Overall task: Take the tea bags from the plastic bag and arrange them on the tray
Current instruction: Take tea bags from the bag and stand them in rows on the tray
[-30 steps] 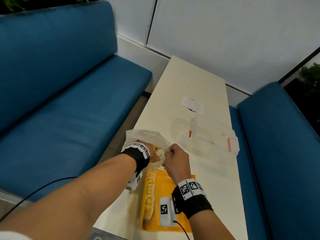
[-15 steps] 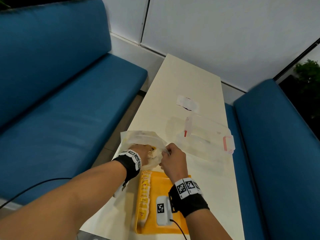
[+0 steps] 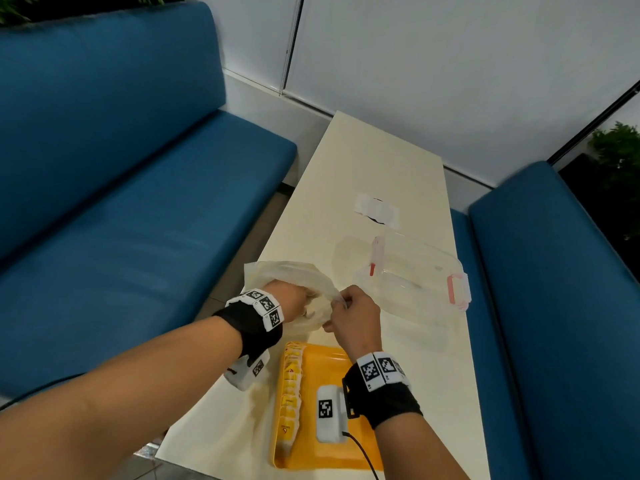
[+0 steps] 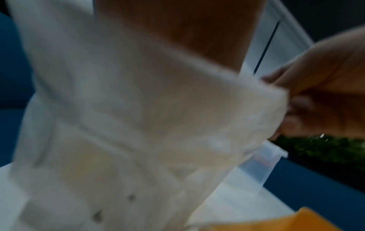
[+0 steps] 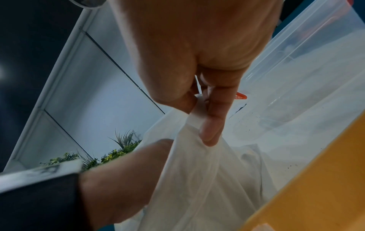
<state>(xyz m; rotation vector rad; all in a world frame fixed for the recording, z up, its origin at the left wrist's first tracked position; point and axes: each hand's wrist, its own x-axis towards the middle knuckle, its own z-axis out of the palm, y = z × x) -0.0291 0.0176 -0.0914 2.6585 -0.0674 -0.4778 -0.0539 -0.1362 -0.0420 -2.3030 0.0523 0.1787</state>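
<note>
A translucent white plastic bag [image 3: 287, 275] [image 4: 122, 125] [image 5: 197, 179] lies at the table's left edge. My right hand [image 3: 349, 310] [image 5: 203, 112] pinches the bag's rim between thumb and finger. My left hand [image 3: 294, 303] reaches into the bag mouth, its fingers hidden by the plastic. An orange tray [image 3: 311, 448] [image 5: 316, 187] lies just in front of the hands, with a row of several yellow-tagged tea bags [image 3: 291, 393] along its left side.
A clear plastic container [image 3: 412, 275] with red clips sits right of the bag, on the white table [image 3: 381, 161]. A white patch [image 3: 375, 209] lies farther back. Blue sofas [image 3: 138, 202] flank the table on both sides.
My left hand has gone deeper into the bag, while the right hand keeps pinching the rim. The head view shifted slightly.
</note>
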